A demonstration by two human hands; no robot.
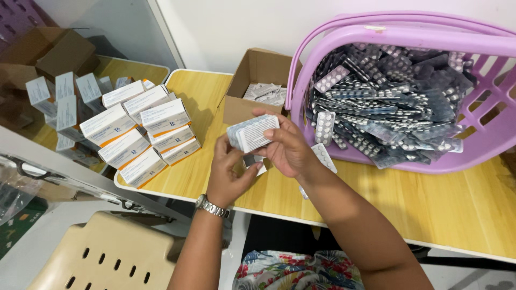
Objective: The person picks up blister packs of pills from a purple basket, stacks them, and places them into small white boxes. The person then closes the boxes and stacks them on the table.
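Silvery blister packs (252, 132) sit stacked, pinched in the right hand (287, 147); left hand (228, 172) curls beneath, fingertips on the stack's near-left end, with the lilac basket (408, 40) far right.

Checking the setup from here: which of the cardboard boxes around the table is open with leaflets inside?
The brown cardboard box standing beside the purple basket, its flaps up and folded paper inside. The white-and-orange cartons stacked at the table's left end are all shut.

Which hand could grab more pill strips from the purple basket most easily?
Probably the right hand. It is nearer the purple basket, where the pill strips are heaped. The left hand, with the wristwatch, is on the far side, under the stack of strips that both hands hold.
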